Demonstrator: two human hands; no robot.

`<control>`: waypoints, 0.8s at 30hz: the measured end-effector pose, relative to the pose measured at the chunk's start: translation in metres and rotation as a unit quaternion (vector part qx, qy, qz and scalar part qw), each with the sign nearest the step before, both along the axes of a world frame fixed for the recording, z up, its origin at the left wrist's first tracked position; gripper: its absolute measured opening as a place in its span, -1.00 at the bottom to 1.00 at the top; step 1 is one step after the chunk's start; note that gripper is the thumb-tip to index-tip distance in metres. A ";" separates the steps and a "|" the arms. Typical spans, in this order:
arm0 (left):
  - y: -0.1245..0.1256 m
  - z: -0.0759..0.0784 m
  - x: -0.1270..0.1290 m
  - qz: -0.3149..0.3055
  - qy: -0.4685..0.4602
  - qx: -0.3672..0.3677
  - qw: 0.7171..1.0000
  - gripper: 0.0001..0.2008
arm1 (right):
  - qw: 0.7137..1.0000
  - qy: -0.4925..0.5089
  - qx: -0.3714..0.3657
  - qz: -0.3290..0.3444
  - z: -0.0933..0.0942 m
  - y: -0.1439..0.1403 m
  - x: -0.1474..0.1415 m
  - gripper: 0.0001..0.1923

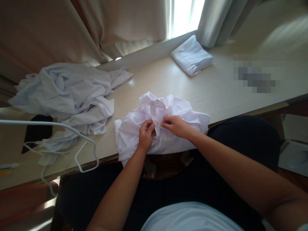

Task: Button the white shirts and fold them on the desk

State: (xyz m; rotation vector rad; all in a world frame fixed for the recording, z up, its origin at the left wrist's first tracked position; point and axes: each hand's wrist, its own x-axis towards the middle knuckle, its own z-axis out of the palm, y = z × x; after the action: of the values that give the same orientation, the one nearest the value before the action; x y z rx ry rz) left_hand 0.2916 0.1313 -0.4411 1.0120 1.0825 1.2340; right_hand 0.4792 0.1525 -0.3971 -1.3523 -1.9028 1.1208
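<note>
A crumpled white shirt [168,112] lies at the near edge of the light wooden table [216,93], partly hanging over it. My left hand [145,134] pinches the shirt's front strip with thumb and fingers. My right hand [175,125] pinches the same strip just to the right, fingertips almost touching the left hand's. Both hands sit on top of the fabric near its middle.
A heap of unfolded white garments [69,93] covers the table's left part. A folded white garment [192,55] lies at the back by the curtains [125,22]. White cables [79,141] and a black object [36,131] lie at the left edge.
</note>
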 end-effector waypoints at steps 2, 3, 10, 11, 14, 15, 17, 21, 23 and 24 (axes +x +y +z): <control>0.000 0.000 0.000 0.003 -0.009 -0.001 1.000 -0.80 | 1.000 0.005 -0.001 0.002 0.001 0.000 0.000 -0.77; 0.000 0.000 0.000 0.007 -0.012 -0.002 1.000 -0.79 | 1.000 0.008 0.001 0.004 0.001 0.000 -0.001 -0.77; 0.001 0.001 0.002 0.018 0.008 -0.011 1.000 -0.73 | 1.000 0.020 0.007 0.004 0.001 0.001 -0.002 -0.76; 0.001 0.002 0.002 0.015 0.014 -0.009 1.000 -0.72 | 1.000 0.019 0.004 -0.001 0.000 0.002 -0.002 -0.77; 0.001 0.002 0.003 0.006 0.032 0.000 0.999 -0.72 | 1.000 0.024 0.001 -0.018 -0.003 0.002 -0.001 -0.77; 0.001 0.002 0.003 0.004 0.036 0.003 0.999 -0.72 | 0.999 0.029 0.001 -0.024 -0.004 0.003 -0.001 -0.77; 0.002 0.002 0.003 0.001 0.038 0.012 0.999 -0.73 | 0.998 0.043 0.000 -0.035 -0.005 0.004 0.000 -0.77; 0.000 0.009 0.001 -0.027 0.077 0.034 0.996 -0.74 | 0.995 0.085 -0.010 -0.051 -0.007 0.007 0.002 -0.76; -0.001 0.018 -0.004 -0.074 0.143 0.048 0.986 -0.75 | 0.992 0.108 -0.011 -0.058 -0.005 0.009 0.004 -0.75; -0.002 0.024 -0.007 -0.105 0.187 0.054 0.975 -0.75 | 0.991 0.118 -0.011 -0.061 -0.004 0.010 0.006 -0.74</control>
State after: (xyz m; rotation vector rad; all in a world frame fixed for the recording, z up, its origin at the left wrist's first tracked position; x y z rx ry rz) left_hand 0.2847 0.1296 -0.4173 1.4455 1.1677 0.9604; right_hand 0.4849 0.1622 -0.4009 -1.2681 -1.6208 1.1872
